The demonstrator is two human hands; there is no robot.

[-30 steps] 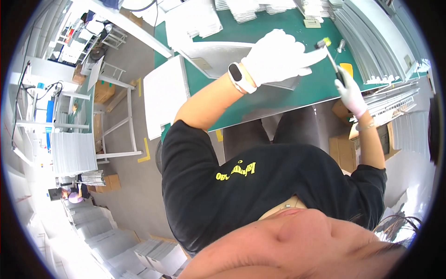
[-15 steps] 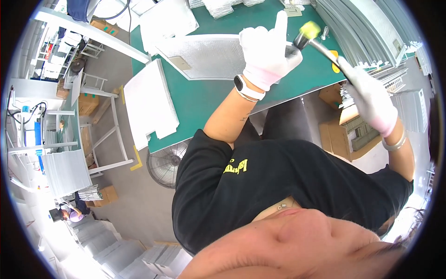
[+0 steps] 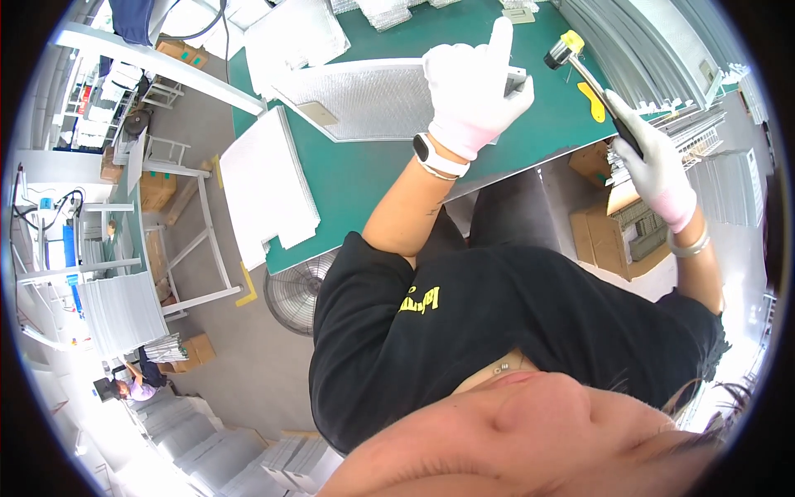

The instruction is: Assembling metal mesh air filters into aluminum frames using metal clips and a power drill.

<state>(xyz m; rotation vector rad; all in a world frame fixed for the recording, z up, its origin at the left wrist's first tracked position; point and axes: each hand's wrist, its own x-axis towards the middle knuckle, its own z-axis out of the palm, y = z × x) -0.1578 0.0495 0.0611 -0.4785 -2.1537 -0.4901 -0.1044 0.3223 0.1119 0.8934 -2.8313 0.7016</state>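
Note:
Both of my hands wear white gloves. My left hand (image 3: 474,95) is closed over the right end of a silvery framed panel (image 3: 377,95) that lies on the green tabletop. One of its fingers points up, and the thumb rests by the frame's corner. My right hand (image 3: 654,161) grips the black handle of a mallet (image 3: 565,50) with a metal shaft and a black and yellow head. The mallet's head hangs right of the panel's end, apart from it. The glove hides part of the panel's frame.
On the green table (image 3: 331,195) lie a stack of white sheets (image 3: 269,178), bubble-wrapped pieces (image 3: 385,12) and a yellow tool-like piece (image 3: 592,102). Long grey profiles (image 3: 642,54) stand at the right. An open cardboard box (image 3: 600,244) and a floor fan (image 3: 298,294) are below the table edge.
The mallet's head has moved right, away from my left thumb and the panel's end. My right hand has shifted slightly left with it. My left hand stays on the panel.

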